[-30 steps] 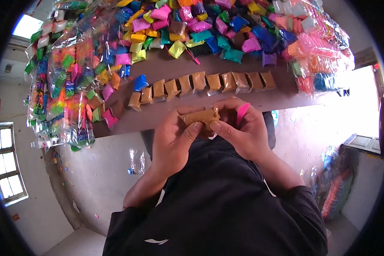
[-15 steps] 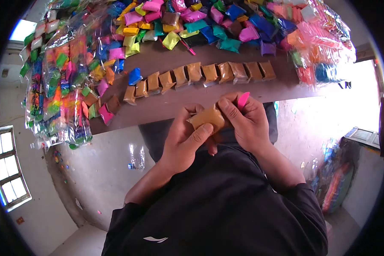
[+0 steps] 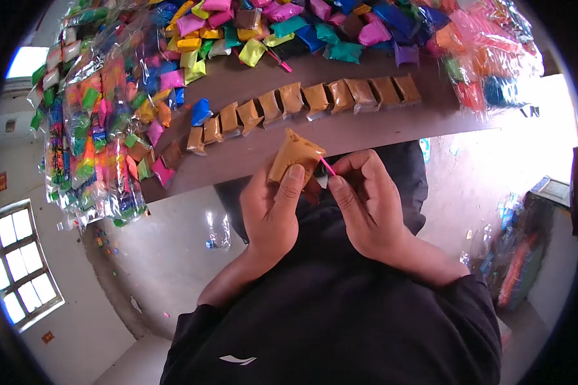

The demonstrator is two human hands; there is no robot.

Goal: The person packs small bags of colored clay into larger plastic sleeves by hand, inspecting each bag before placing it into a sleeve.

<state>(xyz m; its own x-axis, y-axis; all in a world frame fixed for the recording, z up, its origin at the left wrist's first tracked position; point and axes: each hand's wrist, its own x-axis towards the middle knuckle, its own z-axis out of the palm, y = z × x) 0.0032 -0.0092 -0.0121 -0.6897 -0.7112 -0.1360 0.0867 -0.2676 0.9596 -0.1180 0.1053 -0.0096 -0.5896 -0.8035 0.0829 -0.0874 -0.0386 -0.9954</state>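
Observation:
My left hand (image 3: 270, 208) is closed around a brown clay packet (image 3: 295, 154), thumb across its lower face and a pointed corner facing up. In my right hand (image 3: 374, 208), a slim pink modelling tool (image 3: 327, 166) is pinched between thumb and fingers. The tool's tip is right at the packet's right corner. Both hands are in front of my black shirt, just short of the table edge. Beyond them, a row of similar brown packets (image 3: 291, 99) stretches across the table (image 3: 366, 132), with a blue packet (image 3: 201, 112) by its left end.
Many coloured packets (image 3: 289, 27) are heaped along the back of the table. Clear plastic bags of coloured packets (image 3: 96, 128) cover its left end, and more bags (image 3: 478, 61) sit at the right. A clear plastic wrapper (image 3: 218, 230) lies on the floor.
The packet has turned in my left hand so a corner points up. My right hand has moved lower and apart from my left, bringing the pink tool's thin end to the packet.

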